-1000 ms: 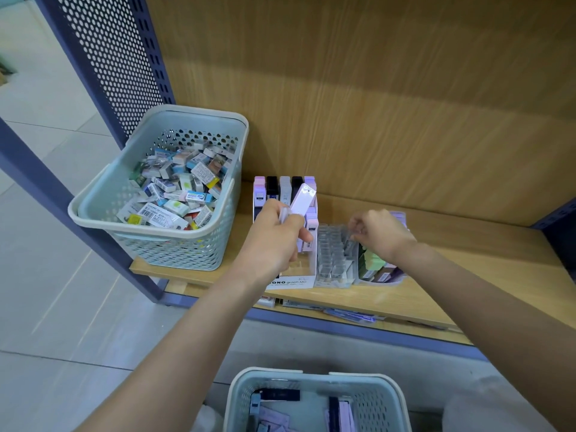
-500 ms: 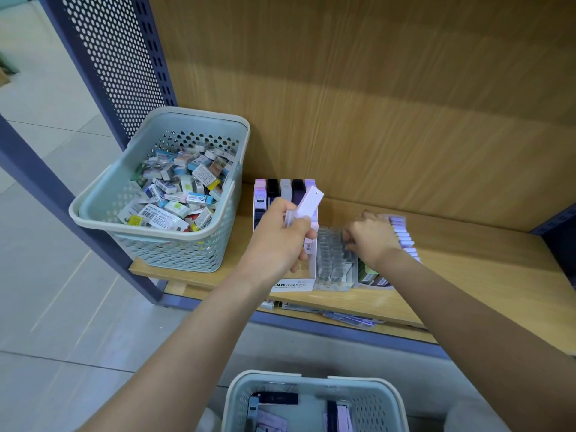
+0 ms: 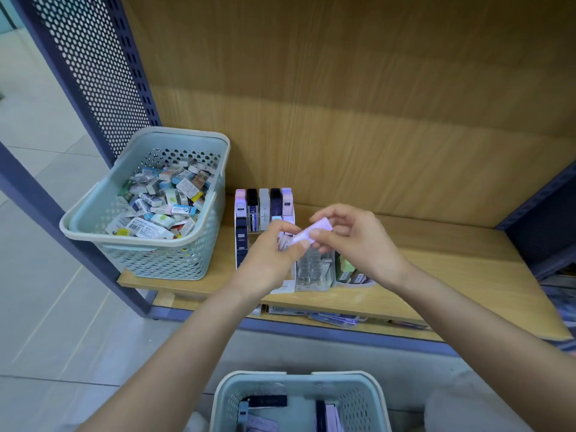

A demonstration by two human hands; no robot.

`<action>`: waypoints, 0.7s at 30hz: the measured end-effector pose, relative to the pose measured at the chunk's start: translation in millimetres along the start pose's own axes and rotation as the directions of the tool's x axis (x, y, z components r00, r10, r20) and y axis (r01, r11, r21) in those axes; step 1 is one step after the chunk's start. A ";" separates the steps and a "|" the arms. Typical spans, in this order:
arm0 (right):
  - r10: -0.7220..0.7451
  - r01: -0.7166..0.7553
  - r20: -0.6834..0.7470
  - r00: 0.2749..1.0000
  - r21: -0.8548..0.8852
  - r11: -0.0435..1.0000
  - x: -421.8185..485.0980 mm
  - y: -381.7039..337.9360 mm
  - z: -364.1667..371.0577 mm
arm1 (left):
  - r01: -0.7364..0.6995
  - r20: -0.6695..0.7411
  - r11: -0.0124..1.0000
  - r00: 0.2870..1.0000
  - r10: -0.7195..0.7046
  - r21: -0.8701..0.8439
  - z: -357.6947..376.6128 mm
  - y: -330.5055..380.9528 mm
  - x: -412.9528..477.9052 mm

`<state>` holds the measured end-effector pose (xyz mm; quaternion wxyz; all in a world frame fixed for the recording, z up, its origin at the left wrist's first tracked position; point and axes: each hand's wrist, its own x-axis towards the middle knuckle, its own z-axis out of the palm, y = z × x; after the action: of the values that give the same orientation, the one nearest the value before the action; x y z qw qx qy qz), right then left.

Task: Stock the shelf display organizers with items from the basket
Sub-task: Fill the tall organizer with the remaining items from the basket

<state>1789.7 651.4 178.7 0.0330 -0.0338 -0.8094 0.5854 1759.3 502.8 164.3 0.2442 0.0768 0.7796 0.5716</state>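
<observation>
Left hand [image 3: 268,263] and right hand [image 3: 361,244] both pinch one lilac case [image 3: 322,225] over organizers [image 3: 314,272], full basket [image 3: 124,240] alongside

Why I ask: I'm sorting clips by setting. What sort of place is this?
Likely a stationery shop: a wooden shelf on a perforated metal frame, an organizer of slim 0.5 HB lead cases, a basket heaped with small barcoded boxes.
</observation>
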 end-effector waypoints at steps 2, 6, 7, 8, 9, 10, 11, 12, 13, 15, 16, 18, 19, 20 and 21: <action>-0.086 0.082 -0.127 0.988 -0.037 0.996 -9.9 -1.4 -3.5 | 0.079 -0.057 0.995 0.995 -0.082 -0.052 3.9 2.6 -0.9; -0.382 0.329 -0.118 0.917 -0.320 0.888 -30.8 7.5 -5.1 | 0.121 0.008 0.939 0.992 -0.125 -0.322 10.3 12.4 -6.7; -0.465 0.400 -0.070 0.883 -0.408 0.821 -35.0 13.6 -4.5 | 0.107 0.019 0.926 0.994 -0.108 -0.362 11.9 13.9 -8.0; -0.521 0.450 -0.019 0.853 -0.479 0.754 -38.4 19.1 -4.2 | 0.093 0.015 0.920 0.995 -0.095 -0.382 12.9 14.2 -8.7; -0.541 0.472 0.029 0.841 -0.528 0.706 -40.9 23.5 -4.5 | 0.076 0.000 0.918 0.997 -0.083 -0.388 13.9 14.3 -10.1; -0.524 0.471 0.071 0.849 -0.552 0.688 -42.8 26.2 -4.5 | 0.057 -0.018 0.921 0.997 -0.069 -0.384 14.2 14.0 -11.3; -0.493 0.464 0.111 0.863 -0.559 0.687 -44.3 27.9 -4.4 | 0.033 -0.034 0.929 0.998 -0.049 -0.369 14.1 14.0 -13.1; -0.461 0.457 0.143 0.876 -0.552 0.697 -45.1 28.6 -3.7 | -0.004 -0.048 0.941 0.999 -0.014 -0.339 12.8 12.7 -14.2; -0.430 0.440 0.151 0.890 -0.529 0.725 -45.8 27.0 -2.4 | -0.053 -0.058 0.955 0.998 0.038 -0.293 11.1 11.6 -15.7; -0.364 0.356 0.069 0.929 -0.437 0.826 -44.3 19.0 0.3 | -0.157 -0.052 0.975 0.987 0.150 -0.157 5.7 8.8 -17.3; -0.330 0.306 0.004 0.944 -0.384 0.871 -42.1 14.2 1.6 | -0.192 -0.038 0.978 0.981 0.190 -0.080 2.8 7.1 -17.6; -0.256 0.222 -0.073 0.964 -0.311 0.924 -35.4 4.1 4.4 | -0.179 -0.008 0.984 0.984 0.180 0.019 -2.3 2.6 -17.3; -0.208 0.183 -0.060 0.976 -0.284 0.941 -31.3 1.4 6.1 | -0.153 0.003 0.987 0.988 0.153 0.048 -5.0 -0.5 -17.3; -0.149 0.139 -0.024 0.989 -0.243 0.960 -27.8 -0.2 8.6 | -0.133 0.011 0.988 0.991 0.132 0.080 -7.6 -3.6 -17.3; -0.090 0.092 0.023 0.996 -0.189 0.978 -25.2 -1.2 12.2 | -0.125 0.019 0.985 0.992 0.124 0.122 -9.6 -6.0 -18.2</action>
<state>1813.6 637.1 175.7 0.0507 0.0045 -0.8623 0.5038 1771.5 485.3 166.3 0.2072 0.1436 0.8057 0.5360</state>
